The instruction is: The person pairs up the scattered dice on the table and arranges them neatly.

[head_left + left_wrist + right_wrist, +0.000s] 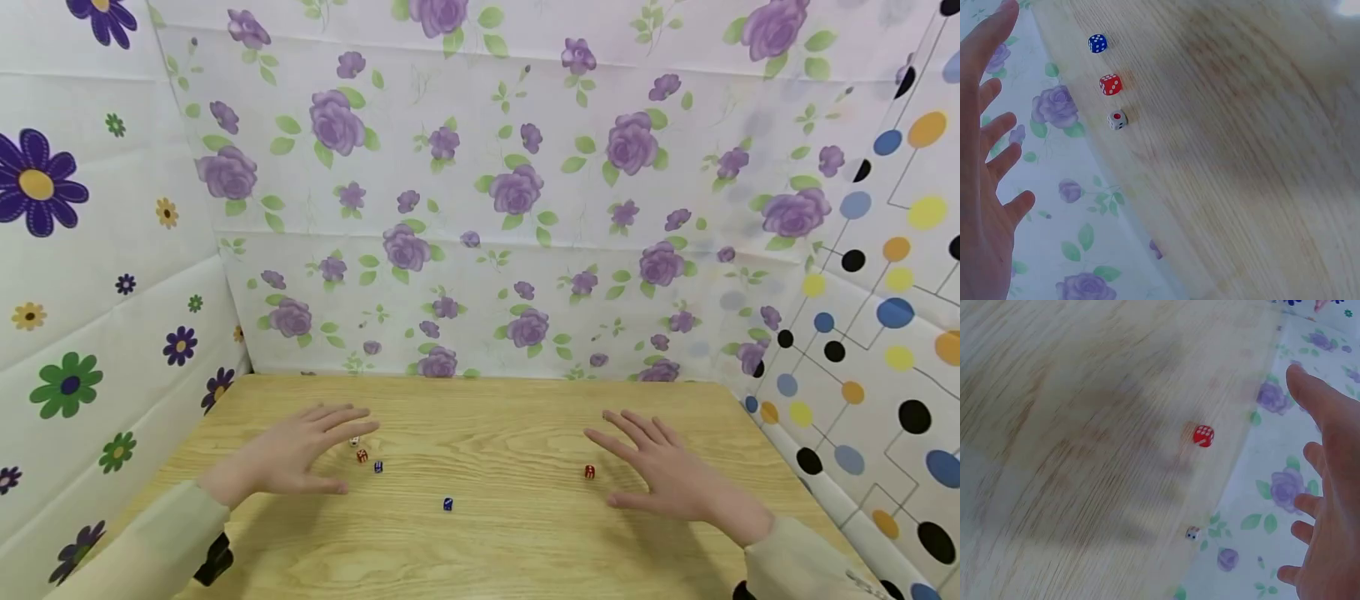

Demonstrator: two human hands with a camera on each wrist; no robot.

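My left hand (pixel 300 454) hovers over the left part of the table, fingers spread and nothing held. Beside its fingers lie a white die (pixel 1117 119), a red die (pixel 1110 84) and a blue die (pixel 1097 43), in a short row. Another blue die (pixel 447 504) sits alone nearer the middle. On the right, my right hand (pixel 667 471) is also spread above the wood, empty. A second red die (pixel 590 472) lies just left of its thumb and forefinger. A second white die (pixel 1192 534) shows in the right wrist view, mostly hidden by fingertips in the head view.
The light wood table (pixel 480 558) meets a rose-patterned cloth (pixel 465 167) at its back edge. A daisy-patterned cloth (pixel 112 333) hangs on the left, and a dotted cloth (pixel 877 400) on the right. A black strap (pixel 215 560) shows under the left sleeve.
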